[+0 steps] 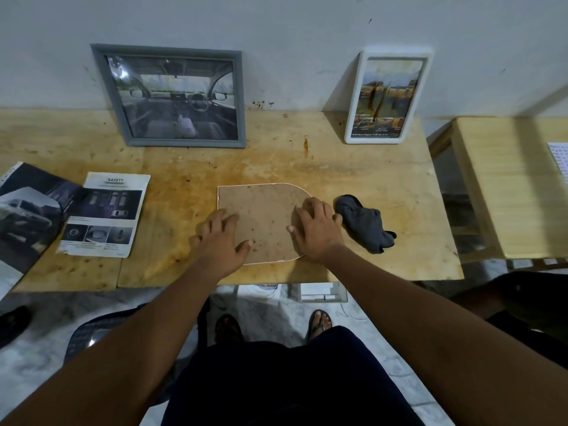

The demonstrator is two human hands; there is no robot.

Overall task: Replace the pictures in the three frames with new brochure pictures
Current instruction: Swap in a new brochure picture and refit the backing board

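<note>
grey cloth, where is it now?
In the head view, the grey cloth lies crumpled on the table, right of centre, beside the right hand.

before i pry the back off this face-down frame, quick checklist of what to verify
1. Arched frame lies flat, back up: ok.
2. Left hand and right hand both rest on it: ok.
3. Backing clips released: cannot tell, none visible.
4. Brochure page within reach on the left: ok.
5. Grey cloth off the frame: ok, though beside the right hand.
6. Grey frame and white frame lean safely against the wall: ok.
</note>
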